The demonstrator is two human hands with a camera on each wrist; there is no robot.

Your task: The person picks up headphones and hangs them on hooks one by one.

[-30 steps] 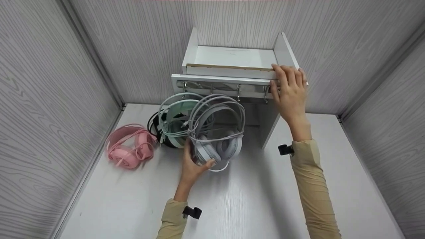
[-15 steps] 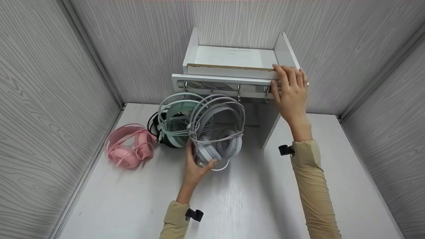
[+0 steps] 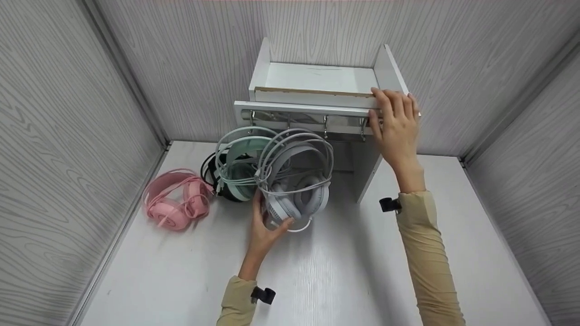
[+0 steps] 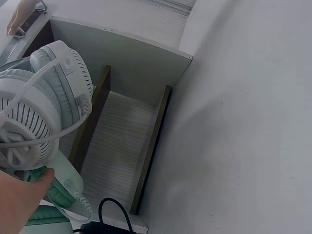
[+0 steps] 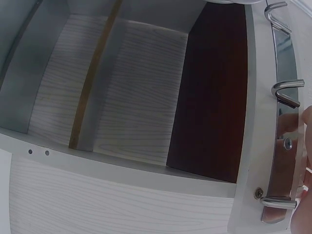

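Here, left hand [image 3: 263, 232], thumb and fingers parted wide around white headphones [image 3: 319, 201] below metal hooks [image 3: 326, 124] toward the desk's [image 3: 181, 280] back edge, right hand [image 3: 399, 129] gripping the white shelf's [image 3: 321, 77] right front edge, green headphones [image 3: 248, 145] alongside, pink headphones [image 3: 173, 216] near the left edge.

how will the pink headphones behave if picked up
The pink headphones should mostly keep their shape, as the headband looks broad and arched. The thin cable looped around them would likely flop or snag. The rounded ear cups might rock when touched.
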